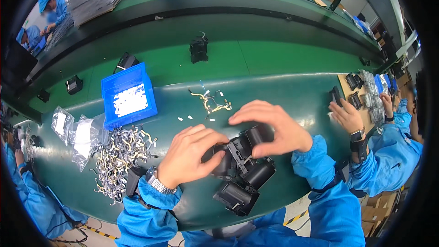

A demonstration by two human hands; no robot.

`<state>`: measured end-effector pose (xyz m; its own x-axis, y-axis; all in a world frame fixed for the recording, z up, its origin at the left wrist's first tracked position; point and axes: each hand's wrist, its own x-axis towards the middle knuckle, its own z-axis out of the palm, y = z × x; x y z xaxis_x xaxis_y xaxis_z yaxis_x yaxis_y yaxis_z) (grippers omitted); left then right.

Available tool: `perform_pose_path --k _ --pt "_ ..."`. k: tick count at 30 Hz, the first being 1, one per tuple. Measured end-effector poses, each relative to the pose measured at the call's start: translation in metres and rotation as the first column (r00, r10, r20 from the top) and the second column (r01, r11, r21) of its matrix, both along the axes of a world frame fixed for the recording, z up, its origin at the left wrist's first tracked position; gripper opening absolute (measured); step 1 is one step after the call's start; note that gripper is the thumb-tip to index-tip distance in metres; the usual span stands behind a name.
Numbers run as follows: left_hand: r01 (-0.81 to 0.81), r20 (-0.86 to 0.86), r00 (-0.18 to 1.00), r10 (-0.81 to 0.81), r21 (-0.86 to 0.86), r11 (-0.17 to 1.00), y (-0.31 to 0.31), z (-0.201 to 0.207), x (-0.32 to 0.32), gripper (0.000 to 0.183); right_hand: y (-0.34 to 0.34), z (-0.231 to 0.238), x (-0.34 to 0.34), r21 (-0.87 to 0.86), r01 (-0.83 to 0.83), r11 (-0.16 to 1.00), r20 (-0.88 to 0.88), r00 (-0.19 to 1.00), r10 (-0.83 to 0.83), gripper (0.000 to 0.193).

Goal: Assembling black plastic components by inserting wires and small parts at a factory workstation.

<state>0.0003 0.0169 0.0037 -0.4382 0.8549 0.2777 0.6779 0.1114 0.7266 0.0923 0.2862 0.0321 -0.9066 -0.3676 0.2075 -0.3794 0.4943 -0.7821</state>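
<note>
Seemingly midway: black housing (243, 145) at five o'clock, spread right hand (276, 130), unclear grip in left hand (190, 155), eight-o'clock harnesses (120, 158) remaining.

A green bench (292, 91) carries a blue bin (132, 118) (clear bags (83, 141) beside it) and heaped wires (121, 160). Black housings (237, 195) lie near its front edge.

Passable: bench (304, 93) betw. R hand (284, 128) & co-worker's hand (348, 118), also R of loose wires (222, 107). L side blocked by bin (123, 77), bags (82, 139) & wire pile (120, 160); blk housings (235, 195) crowd front ctr.
</note>
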Motion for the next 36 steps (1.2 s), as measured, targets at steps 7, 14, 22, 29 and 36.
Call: perform_pose_path --k 7,14,22,29,36 --pt "0.013 0.007 1.0 -0.013 0.017 1.0 0.0 -0.003 -0.005 0.016 -0.011 -0.005 0.011 0.179 -0.073 0.981 -0.009 0.997 0.076 0.095" --pt "-0.033 -0.047 0.998 0.034 0.011 0.999 -0.002 0.004 -0.009 0.016 -0.004 -0.012 0.015 0.094 -0.038 0.995 -0.064 0.997 0.044 0.088" --pt "-0.052 -0.119 0.991 0.054 0.02 0.998 -0.004 0.003 -0.012 0.015 -0.003 -0.012 0.012 -0.05 0.032 0.998 -0.044 0.998 -0.034 0.083" --pt "-0.05 -0.117 0.992 0.051 0.007 0.999 -0.012 -0.002 -0.013 0.012 -0.011 -0.005 0.008 -0.156 0.021 0.988 0.038 0.999 -0.015 0.078" --pt "-0.068 -0.151 0.985 0.083 0.103 0.992 -0.008 -0.01 -0.009 0.012 -0.01 -0.012 0.012 -0.18 0.07 0.981 0.051 0.997 -0.062 0.079"
